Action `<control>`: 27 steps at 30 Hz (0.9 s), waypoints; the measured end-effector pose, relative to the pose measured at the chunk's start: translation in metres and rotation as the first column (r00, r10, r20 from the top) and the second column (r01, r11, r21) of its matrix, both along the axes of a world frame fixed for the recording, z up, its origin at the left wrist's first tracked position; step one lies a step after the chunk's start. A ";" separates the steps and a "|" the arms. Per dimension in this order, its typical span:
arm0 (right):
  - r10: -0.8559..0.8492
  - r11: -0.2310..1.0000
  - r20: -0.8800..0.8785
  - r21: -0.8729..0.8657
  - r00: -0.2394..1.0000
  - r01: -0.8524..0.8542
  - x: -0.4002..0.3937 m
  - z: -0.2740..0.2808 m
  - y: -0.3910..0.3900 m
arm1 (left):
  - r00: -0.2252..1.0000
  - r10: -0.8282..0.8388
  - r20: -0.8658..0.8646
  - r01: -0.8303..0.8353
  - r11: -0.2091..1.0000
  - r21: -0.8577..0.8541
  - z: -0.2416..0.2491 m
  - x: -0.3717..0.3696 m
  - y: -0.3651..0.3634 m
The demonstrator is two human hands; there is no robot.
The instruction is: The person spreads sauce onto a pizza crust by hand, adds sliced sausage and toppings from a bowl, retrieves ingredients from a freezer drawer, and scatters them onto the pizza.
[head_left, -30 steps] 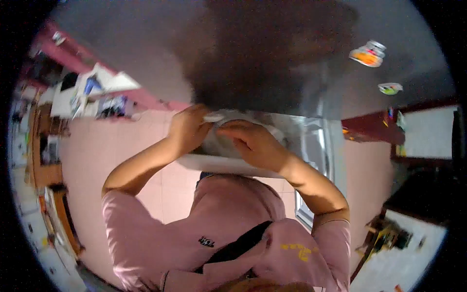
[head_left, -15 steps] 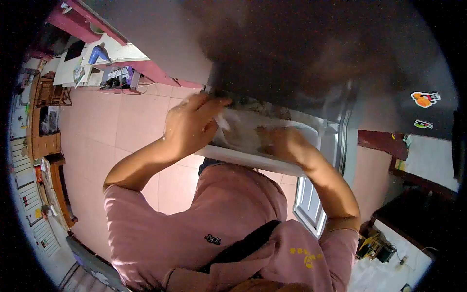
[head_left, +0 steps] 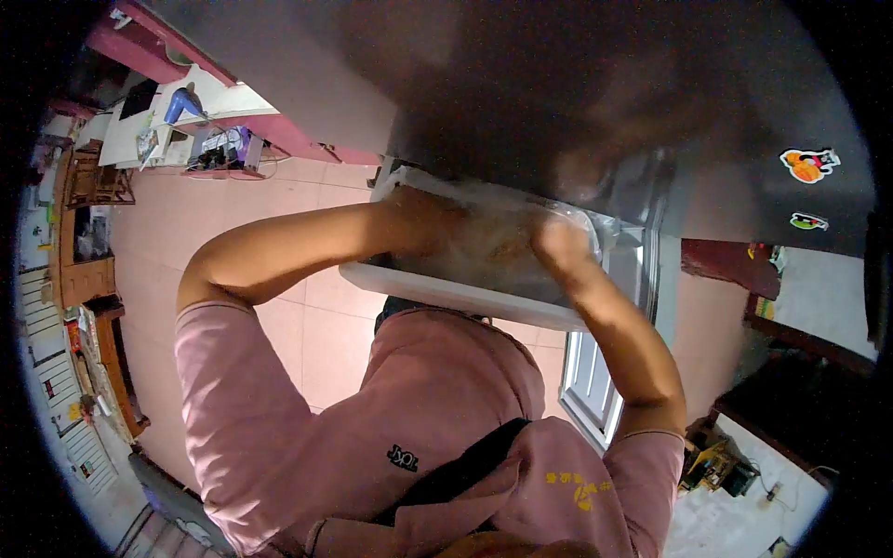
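A pulled-out freezer drawer [head_left: 456, 290] with a pale front wall juts from the dark refrigerator [head_left: 521, 84]. My left hand [head_left: 423, 223] reaches down inside the drawer; its fingers are in shadow and hidden. At the drawer's right side, my right hand [head_left: 561, 246] is closed and blurred, seemingly gripping the edge of a clear plastic bag [head_left: 584, 219]. Thin, whitish plastic also lies along the drawer's back edge. What is inside the drawer between my hands is too dim and smeared to name.
An open refrigerator door edge [head_left: 642, 270] stands right of the drawer. Stickers [head_left: 809, 166] are on the dark door. At far left, a blue hair dryer [head_left: 182, 104] sits on a white counter [head_left: 228, 95]. Pink tiles [head_left: 251, 214] cover the floor.
My left hand has gone from above the drawer's left edge down into it. My right hand has come up, blurred, beside the plastic. The drawer's left end shows more now.
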State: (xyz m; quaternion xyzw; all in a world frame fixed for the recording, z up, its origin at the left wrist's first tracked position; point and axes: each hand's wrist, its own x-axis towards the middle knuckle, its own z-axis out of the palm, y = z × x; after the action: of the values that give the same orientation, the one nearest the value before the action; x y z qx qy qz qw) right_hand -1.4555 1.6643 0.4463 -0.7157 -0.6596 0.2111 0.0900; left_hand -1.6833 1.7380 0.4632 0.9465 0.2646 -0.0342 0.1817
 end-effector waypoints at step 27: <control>0.403 0.860 -0.268 -0.215 0.875 -0.462 -0.027 0.047 -0.004 | 0.871 0.461 0.170 -0.378 0.850 -0.368 0.017 -0.053 0.017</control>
State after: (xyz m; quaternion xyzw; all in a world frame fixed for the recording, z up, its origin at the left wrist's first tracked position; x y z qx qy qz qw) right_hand -1.4824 1.6601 0.4935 -0.5271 -0.7549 0.3901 0.0109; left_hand -1.7359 1.7551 0.4805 0.8186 0.4318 0.0842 0.3692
